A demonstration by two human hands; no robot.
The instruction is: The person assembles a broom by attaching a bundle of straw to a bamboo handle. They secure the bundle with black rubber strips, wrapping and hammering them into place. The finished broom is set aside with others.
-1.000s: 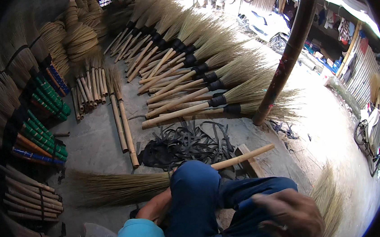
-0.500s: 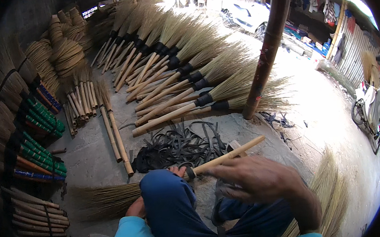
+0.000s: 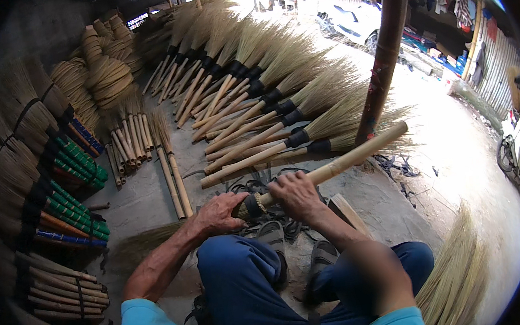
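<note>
Across my lap lies a bristle broom [image 3: 358, 152] with a thick bamboo handle rising to the right. A black rubber strip [image 3: 252, 205] is wound round its neck, and its bristles [image 3: 155, 240] spread out to the left, partly behind my left arm. My left hand [image 3: 220, 213] grips the neck just left of the binding. On the handle, close to the right side of that binding, my right hand [image 3: 297, 193] is closed. Loose black rubber strips [image 3: 290, 228] lie on the ground beneath and around the broom.
A long row of brooms [image 3: 268, 115] lies beyond my hands. Bundled brooms with green handles [image 3: 72, 166] stand at left, near coiled tan bundles [image 3: 107, 80]. A leaning pole [image 3: 386, 52] rises ahead right. A wooden block [image 3: 348, 213] and loose bristles [image 3: 458, 269] lie to my right.
The broom has come up and forward, away from my knees. My right hand, which hovered near the handle, now grips it; my left hand has come out from behind my knee to the neck.
</note>
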